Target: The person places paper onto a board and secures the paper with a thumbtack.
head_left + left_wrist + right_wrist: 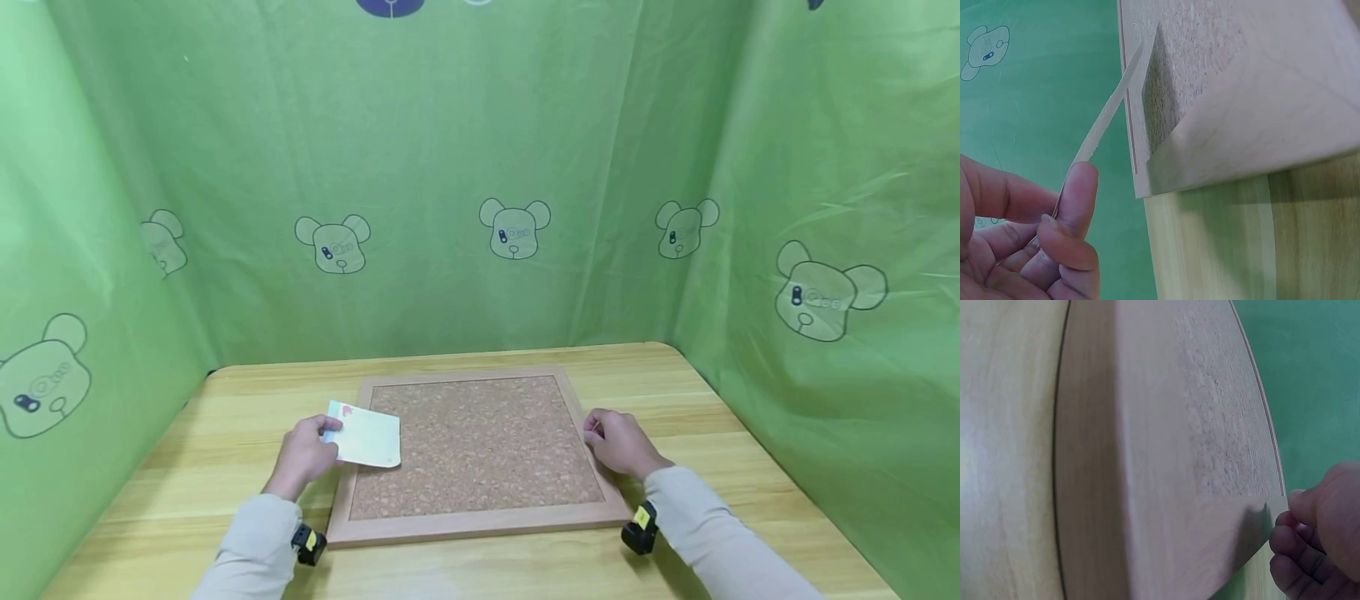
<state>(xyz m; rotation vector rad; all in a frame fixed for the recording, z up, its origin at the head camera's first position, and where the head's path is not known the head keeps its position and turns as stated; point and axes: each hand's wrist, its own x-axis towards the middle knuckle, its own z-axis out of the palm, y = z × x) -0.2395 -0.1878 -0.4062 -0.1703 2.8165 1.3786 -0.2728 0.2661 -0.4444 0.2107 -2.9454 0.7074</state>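
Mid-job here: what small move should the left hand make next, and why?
I'd probably shift the white rectangular paper sheet inward and lower it flat onto the brown rectangular wood-framed corkboard: the left hand pinches the sheet's outer edge, the head view shows it overlapping the board's left side, and the left wrist view shows it held at an angle to the board.

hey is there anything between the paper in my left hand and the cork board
Nothing visible blocks the way. Your left hand holds the paper raised, partly over the left side of the cork board; your right hand is at the opposite edge.
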